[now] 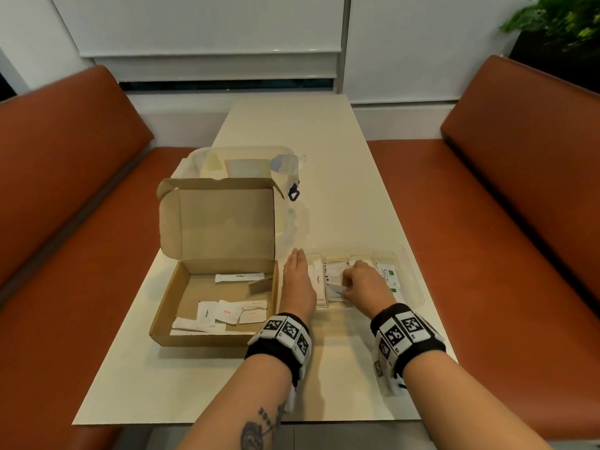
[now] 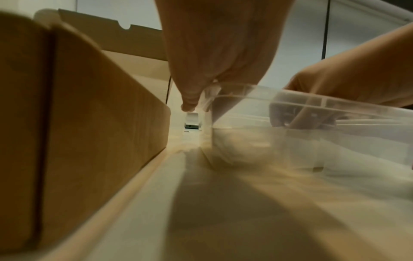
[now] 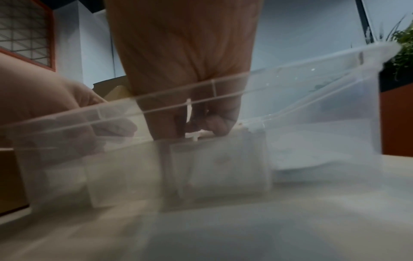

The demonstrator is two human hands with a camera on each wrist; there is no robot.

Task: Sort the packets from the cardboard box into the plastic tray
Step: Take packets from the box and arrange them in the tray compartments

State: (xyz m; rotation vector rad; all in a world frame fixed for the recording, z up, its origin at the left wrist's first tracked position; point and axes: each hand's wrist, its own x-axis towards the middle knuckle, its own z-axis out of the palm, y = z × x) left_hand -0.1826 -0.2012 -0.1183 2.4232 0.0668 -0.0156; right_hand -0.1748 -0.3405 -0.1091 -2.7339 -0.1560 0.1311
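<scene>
A cardboard box (image 1: 214, 300) is seen open on the table (image 1: 324, 164), its lid standing upright at the far side, and several white packets (image 1: 227, 315) are left on its floor: a long thin one (image 1: 239, 277) near the far wall and a loose cluster of flat sachets (some printed in red, one in black) toward the near wall. Just to the right of the box a clear plastic tray (image 1: 412, 277) with narrow compartments is set. In its leftmost compartments long stick packets (image 1: 319, 284) are laid, small white sachets (image 1: 334, 274) are held in a middle one, and green-printed packets (image 1: 388, 276) are kept at the right end. Behind the box a clear lidded tub (image 1: 243, 165) is placed, its contents too blurred to be named. The left hand (image 1: 297, 280) is laid flat with straight fingers between the box and the tray, its edge resting along the tray's left rim; nothing is held in it, and in the left wrist view its fingertips (image 2: 190, 104) are shown pointing down beside the tray wall (image 2: 312, 123). The right hand (image 1: 363, 285) is lowered into a middle compartment with fingers curled, and a small white packet (image 1: 336, 292) is pinched at its fingertips; in the right wrist view the curled fingers (image 3: 219, 123) are seen through the tray's near wall (image 3: 111, 159), down among pale packets. Orange benches (image 1: 519, 190) are set along both sides of the table.
</scene>
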